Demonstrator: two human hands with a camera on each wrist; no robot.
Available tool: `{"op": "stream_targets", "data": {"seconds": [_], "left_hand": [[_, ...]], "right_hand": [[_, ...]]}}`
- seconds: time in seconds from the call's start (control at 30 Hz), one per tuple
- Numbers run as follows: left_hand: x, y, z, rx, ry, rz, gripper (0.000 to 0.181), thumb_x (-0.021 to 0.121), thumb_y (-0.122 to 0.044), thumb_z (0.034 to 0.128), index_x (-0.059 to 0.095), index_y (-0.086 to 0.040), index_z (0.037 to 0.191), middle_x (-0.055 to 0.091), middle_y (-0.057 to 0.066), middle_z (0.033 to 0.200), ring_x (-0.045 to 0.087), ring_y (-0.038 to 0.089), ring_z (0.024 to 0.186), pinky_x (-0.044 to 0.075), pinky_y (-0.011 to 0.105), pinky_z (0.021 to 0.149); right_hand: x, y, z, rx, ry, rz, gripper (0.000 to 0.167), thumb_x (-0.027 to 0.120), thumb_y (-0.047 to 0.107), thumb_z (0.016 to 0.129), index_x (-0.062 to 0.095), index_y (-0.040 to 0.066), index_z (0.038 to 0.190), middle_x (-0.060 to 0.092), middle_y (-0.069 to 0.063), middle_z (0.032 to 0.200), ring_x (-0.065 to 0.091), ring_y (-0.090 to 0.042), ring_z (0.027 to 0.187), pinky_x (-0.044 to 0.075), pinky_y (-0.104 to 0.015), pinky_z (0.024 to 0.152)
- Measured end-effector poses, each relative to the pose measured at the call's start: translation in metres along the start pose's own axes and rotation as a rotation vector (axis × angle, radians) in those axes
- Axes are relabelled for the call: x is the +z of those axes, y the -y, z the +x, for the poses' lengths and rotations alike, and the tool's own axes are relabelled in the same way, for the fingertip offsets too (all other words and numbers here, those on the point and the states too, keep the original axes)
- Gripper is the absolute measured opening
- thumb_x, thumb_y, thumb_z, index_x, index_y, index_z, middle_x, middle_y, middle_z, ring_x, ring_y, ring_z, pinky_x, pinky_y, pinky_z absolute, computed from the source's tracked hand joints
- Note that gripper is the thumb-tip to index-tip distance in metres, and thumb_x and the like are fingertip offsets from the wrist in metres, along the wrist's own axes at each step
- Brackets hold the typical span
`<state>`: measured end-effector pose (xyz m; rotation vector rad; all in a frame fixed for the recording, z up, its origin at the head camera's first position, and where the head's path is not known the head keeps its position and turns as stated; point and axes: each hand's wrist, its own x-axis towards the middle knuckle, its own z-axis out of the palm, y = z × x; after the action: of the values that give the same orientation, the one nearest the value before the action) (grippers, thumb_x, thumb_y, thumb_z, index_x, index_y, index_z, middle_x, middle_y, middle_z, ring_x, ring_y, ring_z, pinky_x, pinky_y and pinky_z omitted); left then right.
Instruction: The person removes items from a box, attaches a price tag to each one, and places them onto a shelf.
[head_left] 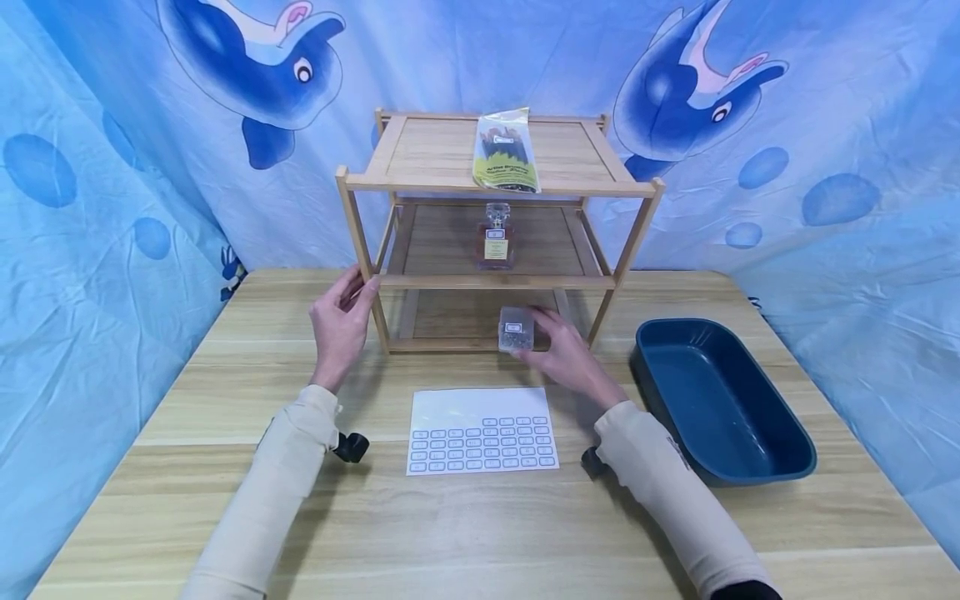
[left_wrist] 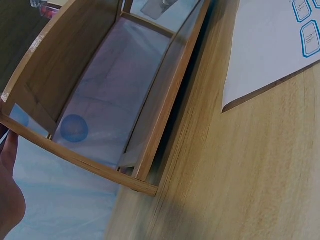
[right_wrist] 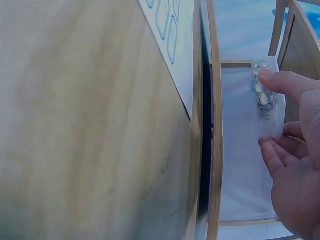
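My right hand (head_left: 562, 354) pinches a small clear plastic box (head_left: 515, 330) between thumb and fingers, at the front of the bottom tier of a wooden shelf (head_left: 495, 283). A white label is stuck on the box. Small silvery round pieces show inside the box (right_wrist: 264, 95) in the right wrist view; their exact kind I cannot tell. At the shelf's left front post, my left hand (head_left: 343, 321) grips the wood near the middle tier. Only part of the left hand (left_wrist: 10, 195) shows in the left wrist view.
A perfume bottle (head_left: 496, 237) stands on the middle tier, and a labelled brush packet (head_left: 506, 152) lies on top, overhanging the front edge. Before the shelf lies a sheet of labels (head_left: 480, 408). A dark blue basin (head_left: 720, 471) sits at the right.
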<state>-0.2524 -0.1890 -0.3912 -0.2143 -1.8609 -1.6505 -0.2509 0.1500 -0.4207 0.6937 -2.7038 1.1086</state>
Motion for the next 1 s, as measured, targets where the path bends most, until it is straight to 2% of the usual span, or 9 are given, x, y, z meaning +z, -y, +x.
{"op": "stream_targets", "data": {"seconds": [0.23, 0.4, 0.57, 1.0], "left_hand": [[0.001, -0.001, 0.000, -0.005, -0.006, -0.007, 0.038, 0.072, -0.015, 0.0993, 0.066, 0.004, 0.132, 0.069, 0.022, 0.125, 0.069, 0.030, 0.115, 0.056, 0.026, 0.095], [0.002, -0.001, 0.000, -0.004, -0.015, -0.013, 0.037, 0.073, -0.013, 0.0988, 0.067, 0.004, 0.131, 0.070, 0.022, 0.124, 0.069, 0.030, 0.113, 0.056, 0.026, 0.094], [0.001, 0.000, 0.000, -0.004, -0.010, -0.002, 0.035, 0.071, -0.010, 0.0993, 0.067, 0.003, 0.132, 0.070, 0.022, 0.125, 0.069, 0.033, 0.114, 0.056, 0.027, 0.094], [0.002, 0.002, -0.002, 0.007, -0.009, -0.001, 0.040, 0.071, -0.018, 0.1003, 0.065, 0.004, 0.133, 0.070, 0.021, 0.125, 0.069, 0.033, 0.115, 0.056, 0.029, 0.096]], "right_hand": [[0.001, -0.003, 0.011, -0.004, 0.016, 0.014, 0.074, 0.083, 0.017, 0.089, 0.047, -0.003, 0.151, 0.045, -0.025, 0.153, 0.048, -0.042, 0.136, 0.043, -0.054, 0.111], [0.003, -0.002, 0.015, 0.035, 0.047, 0.001, 0.077, 0.082, 0.021, 0.091, 0.043, -0.002, 0.154, 0.040, -0.024, 0.158, 0.043, -0.042, 0.141, 0.040, -0.055, 0.114], [0.005, -0.004, 0.020, 0.035, 0.055, -0.008, 0.079, 0.082, 0.022, 0.090, 0.043, -0.002, 0.154, 0.038, -0.025, 0.158, 0.045, -0.044, 0.138, 0.041, -0.055, 0.113], [0.008, -0.008, 0.029, 0.042, 0.081, -0.053, 0.080, 0.082, 0.026, 0.092, 0.042, -0.001, 0.155, 0.037, -0.025, 0.159, 0.046, -0.043, 0.138, 0.043, -0.054, 0.111]]}}
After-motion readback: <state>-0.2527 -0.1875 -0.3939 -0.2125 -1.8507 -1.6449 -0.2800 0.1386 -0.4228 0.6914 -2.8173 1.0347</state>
